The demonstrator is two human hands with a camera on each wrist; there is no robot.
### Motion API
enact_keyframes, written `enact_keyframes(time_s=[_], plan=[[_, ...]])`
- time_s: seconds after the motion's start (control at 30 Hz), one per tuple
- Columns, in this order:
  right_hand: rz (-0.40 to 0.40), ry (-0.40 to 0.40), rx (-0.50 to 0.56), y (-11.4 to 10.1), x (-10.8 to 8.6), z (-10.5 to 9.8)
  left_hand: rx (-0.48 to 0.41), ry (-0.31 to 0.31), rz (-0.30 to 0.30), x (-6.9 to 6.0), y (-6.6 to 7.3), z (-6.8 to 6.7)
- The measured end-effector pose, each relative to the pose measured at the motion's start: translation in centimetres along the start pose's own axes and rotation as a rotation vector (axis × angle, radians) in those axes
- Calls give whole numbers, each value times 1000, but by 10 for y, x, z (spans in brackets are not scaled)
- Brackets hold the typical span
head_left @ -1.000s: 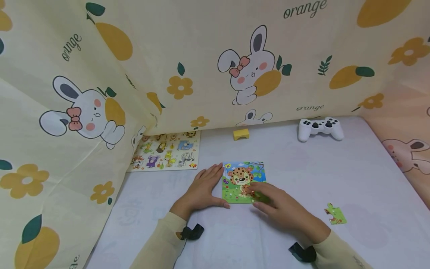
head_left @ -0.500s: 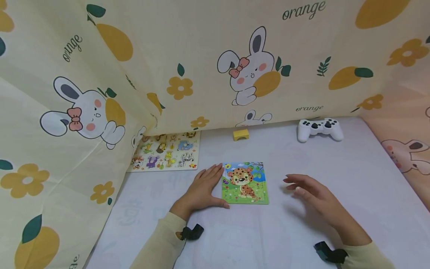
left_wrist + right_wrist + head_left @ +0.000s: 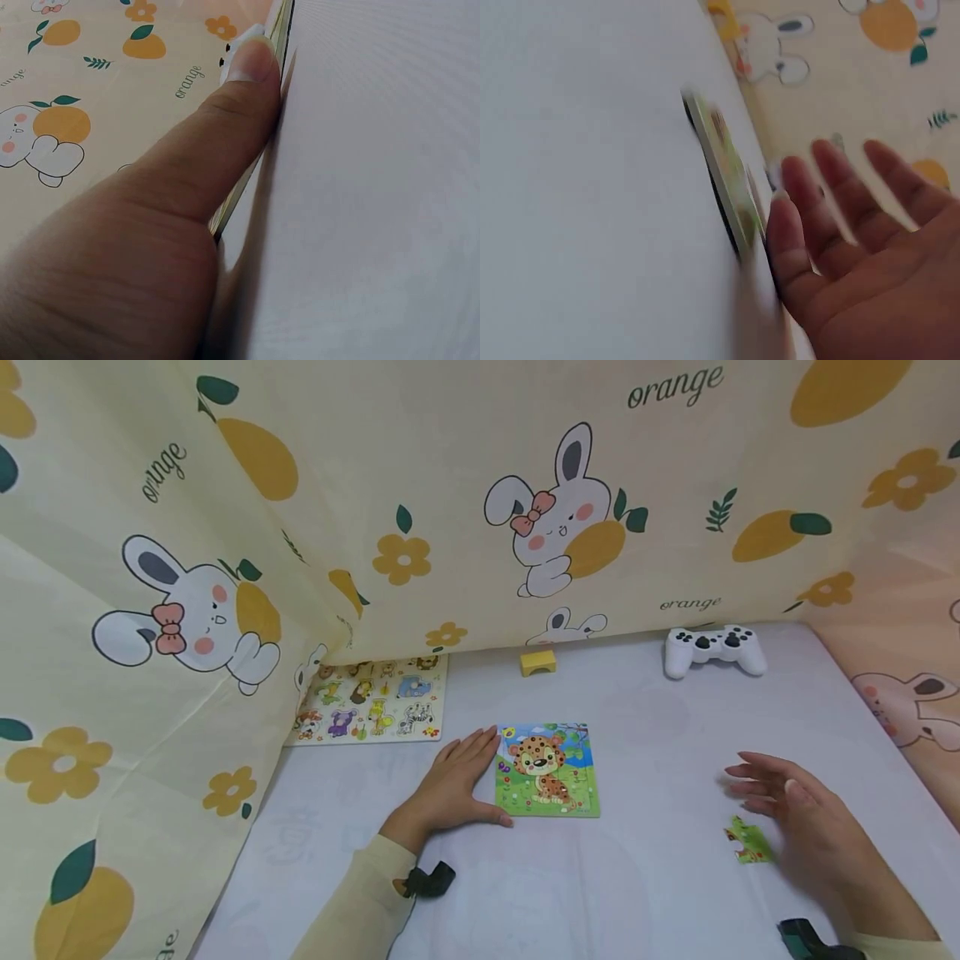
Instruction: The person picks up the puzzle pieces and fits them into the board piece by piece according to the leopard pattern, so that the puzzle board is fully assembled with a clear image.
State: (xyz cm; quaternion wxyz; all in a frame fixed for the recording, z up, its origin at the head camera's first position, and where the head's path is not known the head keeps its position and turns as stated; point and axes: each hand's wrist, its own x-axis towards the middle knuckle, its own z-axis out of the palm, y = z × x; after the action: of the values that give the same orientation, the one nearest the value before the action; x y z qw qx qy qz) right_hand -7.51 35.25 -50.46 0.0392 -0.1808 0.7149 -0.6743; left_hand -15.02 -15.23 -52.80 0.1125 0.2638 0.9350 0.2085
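Observation:
A square jigsaw puzzle (image 3: 547, 768) with a cartoon leopard on green grass lies flat in the middle of the table. My left hand (image 3: 452, 787) rests at its left side, fingers straight along that edge and thumb along the near edge; the left wrist view shows the thumb (image 3: 225, 120) against the puzzle's side. A loose green puzzle piece (image 3: 750, 842) lies farther right. Just beyond and right of this piece hovers my right hand (image 3: 813, 822), fingers relaxed and holding nothing. In the right wrist view the blurred puzzle piece (image 3: 727, 180) is left of the fingers.
At the back left, an animal peg board (image 3: 375, 710) is partly covered by the hanging printed cloth (image 3: 450, 468). A yellow arch block (image 3: 538, 662) and a white game controller (image 3: 716, 652) stand near the cloth at the back. The tabletop (image 3: 637, 893) is white.
My right hand has lifted off the puzzle's lower right part and moved right, over to beside the loose piece. The left hand and the puzzle stay in place.

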Motion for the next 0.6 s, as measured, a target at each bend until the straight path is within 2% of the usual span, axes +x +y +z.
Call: enact_keyframes(time_s=[0.17, 0.27, 0.43, 0.6], plan=[[53, 0, -270, 9, -14, -21, 6, -3, -5, 0, 1, 0], [86, -33, -375, 14, -19, -28, 6, 4, -4, 0, 1, 0], [163, -80, -518, 16, -24, -26, 20, 6, 0, 0, 0, 1], [134, -147, -664, 18, -26, -17, 30, 7, 1, 1, -1, 2]])
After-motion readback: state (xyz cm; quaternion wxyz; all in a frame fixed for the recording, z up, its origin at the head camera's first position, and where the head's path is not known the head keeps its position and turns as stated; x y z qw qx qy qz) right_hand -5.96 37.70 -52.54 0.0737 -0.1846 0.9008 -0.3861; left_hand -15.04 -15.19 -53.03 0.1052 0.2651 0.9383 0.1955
